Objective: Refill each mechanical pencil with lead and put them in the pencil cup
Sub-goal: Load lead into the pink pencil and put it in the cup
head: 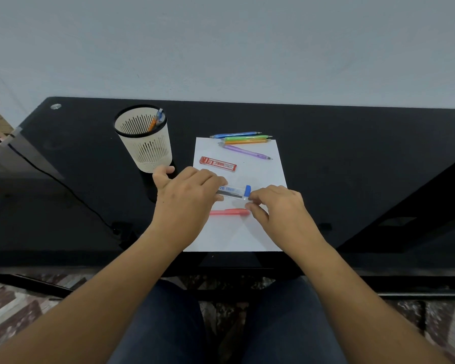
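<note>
Left hand [187, 198] grips the lead case [233, 191]; right hand [279, 206] pinches its cap [247, 191], over the paper [247, 237] centre, pencil [229, 212] beneath.

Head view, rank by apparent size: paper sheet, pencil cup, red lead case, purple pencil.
1. paper sheet
2. pencil cup
3. purple pencil and red lead case: too close to rank; the pencil is longer, the case wider.

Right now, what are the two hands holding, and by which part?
A clear 2B lead case: the left hand grips its capless end, and the right hand pinches the end with the blue cap.
</note>
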Available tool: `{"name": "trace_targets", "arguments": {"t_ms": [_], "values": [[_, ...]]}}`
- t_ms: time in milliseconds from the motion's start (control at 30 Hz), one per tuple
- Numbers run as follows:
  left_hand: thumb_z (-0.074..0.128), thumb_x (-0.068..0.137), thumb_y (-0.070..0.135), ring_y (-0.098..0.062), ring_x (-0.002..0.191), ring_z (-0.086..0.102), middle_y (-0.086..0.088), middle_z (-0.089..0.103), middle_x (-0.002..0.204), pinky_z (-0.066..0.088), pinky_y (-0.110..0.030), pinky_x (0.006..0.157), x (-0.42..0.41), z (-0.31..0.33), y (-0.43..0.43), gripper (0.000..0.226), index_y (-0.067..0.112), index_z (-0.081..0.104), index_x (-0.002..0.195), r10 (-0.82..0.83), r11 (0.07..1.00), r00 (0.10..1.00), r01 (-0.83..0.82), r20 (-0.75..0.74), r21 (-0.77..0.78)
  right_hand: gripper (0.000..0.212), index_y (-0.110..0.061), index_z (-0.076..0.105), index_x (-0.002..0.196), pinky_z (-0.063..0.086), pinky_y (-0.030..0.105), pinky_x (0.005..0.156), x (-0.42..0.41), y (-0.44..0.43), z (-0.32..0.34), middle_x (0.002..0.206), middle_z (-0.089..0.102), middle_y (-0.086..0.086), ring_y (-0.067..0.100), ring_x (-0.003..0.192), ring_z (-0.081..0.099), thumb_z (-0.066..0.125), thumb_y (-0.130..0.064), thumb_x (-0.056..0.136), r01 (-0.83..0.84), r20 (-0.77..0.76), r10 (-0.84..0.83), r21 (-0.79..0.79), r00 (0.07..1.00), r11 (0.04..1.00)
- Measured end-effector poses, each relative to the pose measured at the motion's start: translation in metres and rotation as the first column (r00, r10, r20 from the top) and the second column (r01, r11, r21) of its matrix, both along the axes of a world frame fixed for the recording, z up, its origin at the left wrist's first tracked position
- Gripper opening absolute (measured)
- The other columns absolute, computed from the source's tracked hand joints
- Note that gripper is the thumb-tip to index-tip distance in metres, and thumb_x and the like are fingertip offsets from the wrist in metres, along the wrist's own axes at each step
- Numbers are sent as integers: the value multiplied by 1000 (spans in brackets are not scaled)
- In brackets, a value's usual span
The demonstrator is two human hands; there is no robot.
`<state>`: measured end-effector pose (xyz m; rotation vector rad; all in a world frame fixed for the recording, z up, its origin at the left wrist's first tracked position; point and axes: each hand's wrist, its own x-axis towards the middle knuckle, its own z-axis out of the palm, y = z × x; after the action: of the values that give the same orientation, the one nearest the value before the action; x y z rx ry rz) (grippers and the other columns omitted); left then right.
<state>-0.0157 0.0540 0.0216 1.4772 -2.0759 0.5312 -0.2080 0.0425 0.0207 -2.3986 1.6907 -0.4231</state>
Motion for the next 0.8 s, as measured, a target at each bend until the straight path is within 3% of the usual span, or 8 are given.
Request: {"name": "trace_targets", "arguments": {"t_ms": [233,300,400,467,633,800], "values": [[84,70,23,-23,85,66,2,72,91,24,-43,87,3,-1,-1,30,19,72,98,-16,1000,998,16,56,-5,28,-24,63,117,34,29,94,4,3,1,108,64,-7,12,96,53,48,-37,97,3,15,-3,21,1000,1000],[84,70,21,-23,84,65,2,71,88,23,-43,88,3,-2,0,43,19,69,109,-8,1000,999,8,52,-12,28,-24,63,116,34,29,95,4,3,1,108,64,-6,12,96,54,49,-37,96,4,14,-5,22,1000,1000],[86,69,18,-22,82,63,3,67,85,23,-45,89,1,-3,2,76,22,50,136,23,999,997,-27,75,42,28,-25,63,117,35,29,95,5,2,0,109,64,-7,11,96,54,49,-37,97,11,1,-11,44,1000,999],[85,70,15,-21,83,62,5,66,86,23,-45,90,2,-5,1,84,24,43,142,18,999,994,-23,105,48,27,-24,63,116,38,31,96,5,2,0,107,64,-7,11,95,54,50,-37,96,16,11,-17,41,1000,999],[86,68,14,-22,88,64,2,70,92,24,-46,89,4,-10,-2,58,22,65,122,-19,1000,991,18,136,7,28,-24,63,117,38,32,97,5,1,-1,106,64,-7,12,95,54,50,-37,96,23,8,-23,55,1000,998],[86,69,16,-22,87,65,2,70,92,24,-46,88,5,-12,-3,38,21,73,104,-47,997,992,54,116,-53,30,-25,62,120,39,31,97,6,0,-1,107,64,-7,11,95,55,51,-38,95,30,4,-30,68,1000,997]]}}
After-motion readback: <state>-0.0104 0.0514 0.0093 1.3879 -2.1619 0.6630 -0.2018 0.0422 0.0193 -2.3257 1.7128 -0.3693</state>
